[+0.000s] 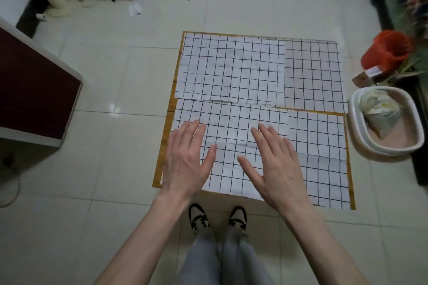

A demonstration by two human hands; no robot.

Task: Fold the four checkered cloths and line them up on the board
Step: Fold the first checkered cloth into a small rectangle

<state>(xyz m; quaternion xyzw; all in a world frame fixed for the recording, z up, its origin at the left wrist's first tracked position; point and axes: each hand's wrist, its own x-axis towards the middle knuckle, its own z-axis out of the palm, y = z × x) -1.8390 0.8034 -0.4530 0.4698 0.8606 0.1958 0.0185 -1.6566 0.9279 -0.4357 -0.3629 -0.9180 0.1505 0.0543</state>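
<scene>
Grey trouser legs (222, 259) and a pair of black-and-white shoes (217, 217) sat nearest my view, planted on the pale floor tiles (104, 169) just short of the wooden board (163, 146). Above them I saw both bare forearms reaching forward over the board's near half. My left hand (185, 162) hung flat over the near left corner, fingers straight and spread, holding nothing; whether it touched the fabric, I could not tell. My right hand (275, 164) was the same, fingers extended and slightly fanned, gripping nothing, over the middle of the near row.

Four checkered cloths covered the board in two rows. Under my hands lay the near left cloth (231, 146), bright white with black grid lines, its right edge overlapping the near right cloth (324, 159), which showed a crease across it. Beyond those, the far left cloth (231, 69) lay flat and wrinkled, overlapping the duller far right cloth (312, 74). A strip of bare wood showed between the two right-hand cloths.

To the right of the board stood a white oval basin (361, 143) holding crumpled bags, and farther off an orange bucket (386, 51). A dark red cabinet (34, 90) stood at the left.
</scene>
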